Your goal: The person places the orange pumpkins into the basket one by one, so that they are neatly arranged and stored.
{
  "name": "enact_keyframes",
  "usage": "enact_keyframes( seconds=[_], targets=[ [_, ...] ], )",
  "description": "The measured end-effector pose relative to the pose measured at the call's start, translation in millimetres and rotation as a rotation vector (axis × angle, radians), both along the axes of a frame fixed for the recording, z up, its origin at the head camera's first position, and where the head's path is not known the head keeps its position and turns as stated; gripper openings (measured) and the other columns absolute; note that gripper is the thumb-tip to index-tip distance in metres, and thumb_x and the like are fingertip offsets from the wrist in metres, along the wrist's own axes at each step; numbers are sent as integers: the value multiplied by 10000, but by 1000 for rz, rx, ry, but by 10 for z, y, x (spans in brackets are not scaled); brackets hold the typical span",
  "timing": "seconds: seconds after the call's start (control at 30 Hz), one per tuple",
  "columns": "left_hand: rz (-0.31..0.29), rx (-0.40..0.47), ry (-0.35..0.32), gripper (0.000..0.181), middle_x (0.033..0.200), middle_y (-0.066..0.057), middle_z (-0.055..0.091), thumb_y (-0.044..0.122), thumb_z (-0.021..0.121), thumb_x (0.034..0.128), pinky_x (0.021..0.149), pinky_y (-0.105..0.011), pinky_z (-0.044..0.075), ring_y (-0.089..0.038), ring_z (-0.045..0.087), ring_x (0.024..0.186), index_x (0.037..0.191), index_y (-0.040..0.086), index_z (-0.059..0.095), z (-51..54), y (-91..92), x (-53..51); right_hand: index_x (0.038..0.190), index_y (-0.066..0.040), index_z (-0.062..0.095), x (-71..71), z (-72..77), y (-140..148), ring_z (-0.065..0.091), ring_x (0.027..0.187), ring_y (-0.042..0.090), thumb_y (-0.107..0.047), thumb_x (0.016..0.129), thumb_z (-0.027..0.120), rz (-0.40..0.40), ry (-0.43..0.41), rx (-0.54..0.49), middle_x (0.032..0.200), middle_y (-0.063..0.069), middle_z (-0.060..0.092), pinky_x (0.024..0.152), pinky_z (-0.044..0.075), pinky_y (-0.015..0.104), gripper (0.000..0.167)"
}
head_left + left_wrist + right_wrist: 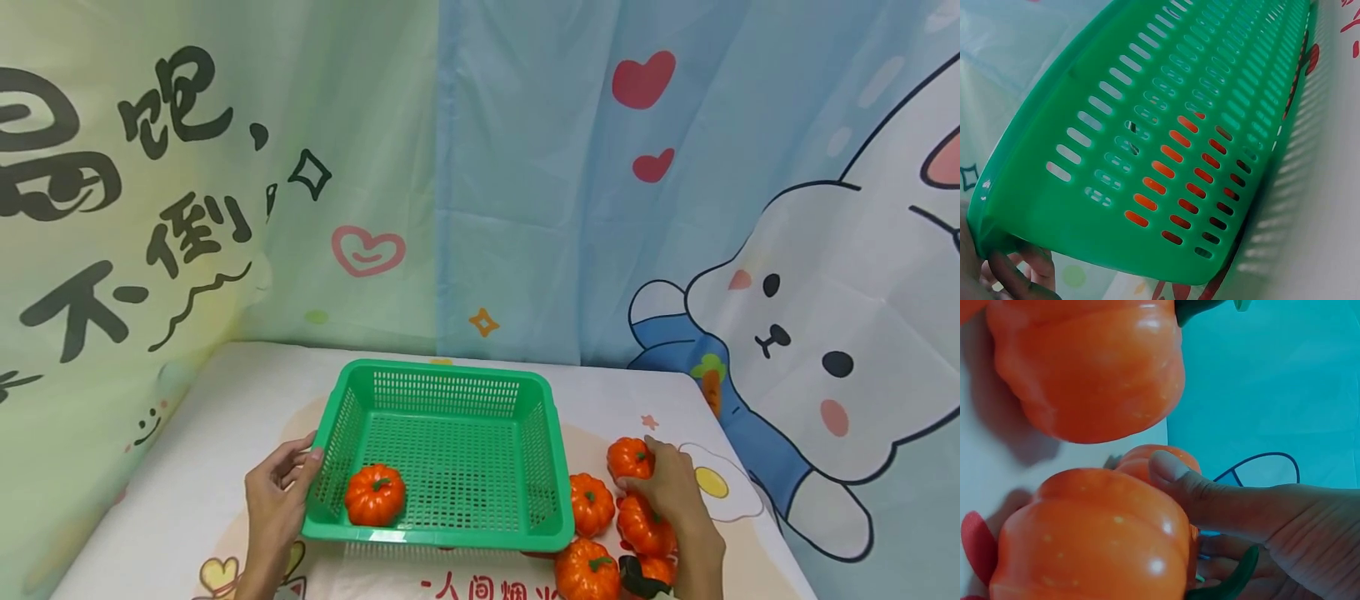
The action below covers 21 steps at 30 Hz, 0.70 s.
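A green plastic basket (442,537) stands on the table, with one small orange toy pumpkin (376,495) in its near left corner. My left hand (281,487) grips the basket's left rim; in the left wrist view its fingers (1022,275) curl under the edge. To the right of the basket, my right hand (667,483) holds the farthest orange pumpkin (628,458) between thumb and fingers. The right wrist view shows the thumb (1210,494) against that pumpkin (1160,456), which a nearer pumpkin (1091,537) partly hides.
Several more orange pumpkins (588,571) cluster by the basket's right side, close to the right forearm. A dark, curved object (641,577) lies among them at the bottom edge. The printed cloth (255,383) covers the table, and a curtain (517,183) hangs behind it.
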<state>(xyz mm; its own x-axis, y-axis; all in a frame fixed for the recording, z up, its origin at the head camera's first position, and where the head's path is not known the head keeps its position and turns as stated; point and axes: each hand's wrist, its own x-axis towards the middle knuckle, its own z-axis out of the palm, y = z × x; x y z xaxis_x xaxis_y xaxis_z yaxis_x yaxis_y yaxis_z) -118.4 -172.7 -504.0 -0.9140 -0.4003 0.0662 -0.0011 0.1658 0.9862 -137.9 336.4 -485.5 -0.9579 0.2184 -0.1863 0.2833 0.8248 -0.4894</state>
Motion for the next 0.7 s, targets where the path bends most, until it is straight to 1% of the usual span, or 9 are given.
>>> enact_keyframes(
  seconds=[0.13, 0.23, 0.33, 0.5, 0.7],
  targets=[
    [2, -4, -4, 294, 928, 160, 765, 131, 742, 1047, 730, -114, 538, -34, 723, 780, 1299, -19, 761, 3, 0, 2, 1609, 170, 334, -17, 3, -16, 419, 1441, 626, -161, 922, 884, -23, -20, -14, 1542, 445, 460, 1148, 418, 718, 940],
    [2, -7, -7, 298, 928, 140, 774, 137, 742, 1048, 716, -122, 534, -50, 724, 767, 1302, -18, 760, 6, -1, -3, 1611, 174, 321, -31, -1, -13, 412, 1442, 630, -148, 918, 885, -24, -25, -12, 1546, 448, 450, 1147, 417, 719, 950],
    [6, -12, -13, 301, 918, 153, 768, 148, 742, 1050, 713, -122, 529, -46, 717, 759, 1304, -12, 761, 1, -5, 1, 1611, 170, 328, -33, -21, -11, 415, 1438, 634, -122, 918, 879, -12, -26, -10, 1544, 449, 452, 1149, 414, 720, 932],
    [7, 2, -3, 288, 893, 169, 754, 134, 739, 1050, 701, -128, 532, -46, 714, 746, 1292, -20, 764, -11, -4, 7, 1594, 188, 343, -33, -44, 10, 431, 1406, 642, -104, 924, 871, 11, -17, 5, 1518, 463, 462, 1154, 393, 739, 901],
    [8, 19, 12, 264, 886, 177, 747, 112, 740, 1045, 700, -132, 540, -62, 724, 755, 1272, -19, 774, -19, 12, -6, 1603, 175, 336, -18, -27, 18, 413, 1412, 637, -100, 933, 861, 13, -9, -10, 1530, 454, 455, 1169, 379, 744, 894]
  ],
)
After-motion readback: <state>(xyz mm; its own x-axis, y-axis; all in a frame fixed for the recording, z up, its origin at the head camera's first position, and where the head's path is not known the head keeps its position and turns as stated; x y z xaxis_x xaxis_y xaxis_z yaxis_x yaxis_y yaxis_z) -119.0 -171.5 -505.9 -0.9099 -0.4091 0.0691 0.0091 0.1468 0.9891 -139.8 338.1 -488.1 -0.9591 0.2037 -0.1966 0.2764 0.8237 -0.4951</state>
